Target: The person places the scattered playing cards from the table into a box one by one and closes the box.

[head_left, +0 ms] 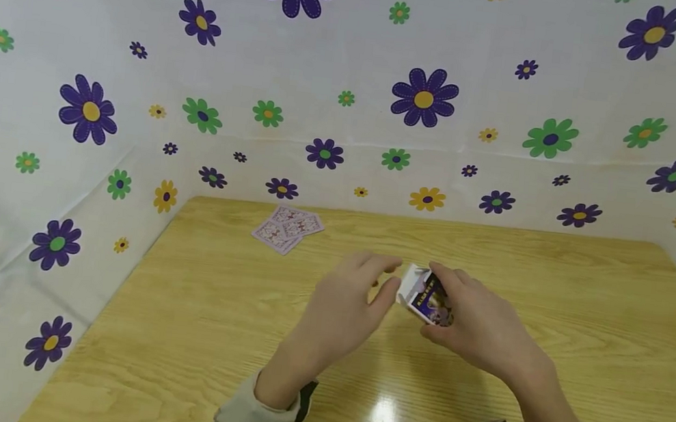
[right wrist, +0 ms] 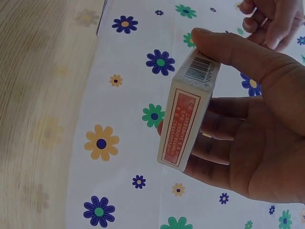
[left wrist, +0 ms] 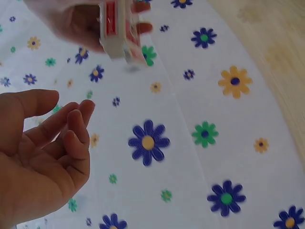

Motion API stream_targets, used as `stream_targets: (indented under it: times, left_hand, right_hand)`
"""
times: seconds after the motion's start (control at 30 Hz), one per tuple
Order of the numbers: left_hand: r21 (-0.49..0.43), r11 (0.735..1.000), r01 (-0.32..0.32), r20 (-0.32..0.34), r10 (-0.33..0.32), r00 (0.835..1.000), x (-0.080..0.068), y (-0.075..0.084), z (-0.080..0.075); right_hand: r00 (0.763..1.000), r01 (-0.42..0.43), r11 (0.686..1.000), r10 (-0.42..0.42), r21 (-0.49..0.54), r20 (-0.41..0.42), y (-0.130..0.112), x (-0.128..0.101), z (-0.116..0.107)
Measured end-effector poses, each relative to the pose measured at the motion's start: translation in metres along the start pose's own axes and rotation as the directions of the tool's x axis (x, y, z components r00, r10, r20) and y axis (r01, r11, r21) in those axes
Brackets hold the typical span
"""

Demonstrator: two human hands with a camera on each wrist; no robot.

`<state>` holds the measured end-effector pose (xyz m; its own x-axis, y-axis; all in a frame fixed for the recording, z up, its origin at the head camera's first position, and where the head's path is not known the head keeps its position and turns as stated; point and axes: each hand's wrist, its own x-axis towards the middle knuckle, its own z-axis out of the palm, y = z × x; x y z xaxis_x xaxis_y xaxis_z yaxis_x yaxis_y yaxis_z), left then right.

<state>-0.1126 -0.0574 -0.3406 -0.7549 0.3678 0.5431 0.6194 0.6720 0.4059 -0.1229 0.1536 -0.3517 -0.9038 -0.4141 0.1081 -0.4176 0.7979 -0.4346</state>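
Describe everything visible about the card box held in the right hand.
The card box is a small cardboard pack, cream-white, with a red-framed panel of small print along one narrow side, a barcode on its end and a purple picture on its face. It is held above the wooden table, tilted. The right hand grips it, thumb on the barcode end, fingers curled behind. The left hand is beside it, apart.

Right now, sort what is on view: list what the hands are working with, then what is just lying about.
In hand:
- card box, gripped by the right hand
- left hand, fingers relaxed, beside the box, holding nothing

Lying about:
- loose cards, at the far side of the wooden table
- flowered cloth around the table
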Motion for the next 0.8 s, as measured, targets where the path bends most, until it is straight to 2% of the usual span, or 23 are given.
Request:
stream_targets:
  times: [0.07,0.13,0.27,0.37,0.47,0.57,0.7,0.8]
  left_hand:
    - [-0.028,0.999,0.042,-0.027,-0.043,0.999,-0.002,-0.012,-0.007]
    - [-0.051,0.994,0.094,-0.027,-0.095,0.995,-0.005,-0.026,-0.012]
    - [-0.108,0.975,0.196,0.020,-0.195,0.981,-0.006,-0.063,-0.020]
    - [-0.125,0.951,0.283,0.068,-0.276,0.959,-0.004,-0.094,-0.024]
    - [-0.096,0.921,0.377,0.109,-0.366,0.924,-0.001,-0.125,-0.026]
    - [-0.038,0.890,0.455,0.151,-0.445,0.883,0.003,-0.156,-0.026]
    - [0.048,0.839,0.542,0.217,-0.539,0.814,0.006,-0.192,-0.023]
    - [0.116,0.796,0.594,0.255,-0.602,0.757,0.005,-0.212,-0.021]
  right_hand:
    - [1.000,-0.008,1.000,0.008,0.003,0.014,0.000,0.001,0.000]
    - [1.000,-0.014,1.000,0.014,0.002,0.024,-0.001,0.001,0.000]
    - [0.999,-0.024,1.000,0.024,0.003,0.033,-0.001,0.000,-0.001]
    - [0.999,-0.029,1.000,0.028,0.007,0.038,-0.002,0.000,-0.001]
    - [0.998,-0.034,0.999,0.033,0.013,0.046,-0.002,0.000,-0.002]
    - [0.998,-0.038,0.999,0.037,0.017,0.047,-0.002,0.000,-0.002]
    - [0.999,-0.034,0.999,0.033,0.021,0.039,-0.002,-0.001,-0.003]
    - [0.999,-0.027,0.999,0.026,0.023,0.036,-0.002,-0.002,-0.003]
